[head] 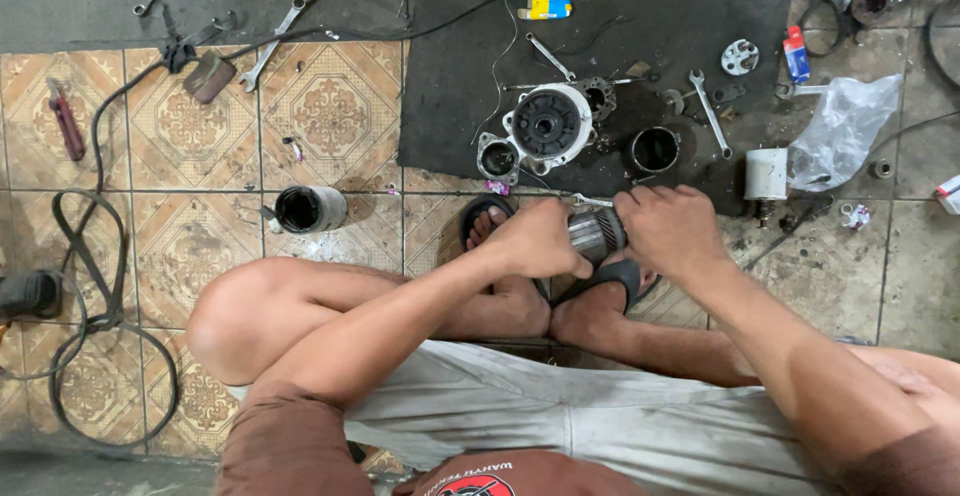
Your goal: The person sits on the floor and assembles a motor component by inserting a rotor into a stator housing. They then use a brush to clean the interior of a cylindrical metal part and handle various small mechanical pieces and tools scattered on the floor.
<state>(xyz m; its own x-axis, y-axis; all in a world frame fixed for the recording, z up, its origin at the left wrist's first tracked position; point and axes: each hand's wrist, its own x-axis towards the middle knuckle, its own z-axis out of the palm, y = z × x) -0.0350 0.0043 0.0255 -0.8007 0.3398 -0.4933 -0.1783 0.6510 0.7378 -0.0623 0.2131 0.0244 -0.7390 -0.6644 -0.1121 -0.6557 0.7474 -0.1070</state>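
Observation:
A ribbed metal armature (596, 233) is gripped between both of my hands, just above my crossed feet in dark sandals. My left hand (540, 240) closes around its left end. Over its right end my right hand (672, 228) is clamped. A thin metal shaft or tool tip (592, 200) pokes out above the armature. Beyond my hands, on a dark rubber mat (460, 86), lies a round white motor housing (548, 124) with a dark centre, next to a small end cap (498, 158) and a dark metal cylinder (655, 149).
Wrenches (280, 34) and spanners (710, 108) lie scattered on the mat and tiled floor. A black cup (308, 208) sits on the tiles at left, beside a looped belt and cable (90, 286). A white cylinder (766, 172) and plastic bag (842, 128) lie at right.

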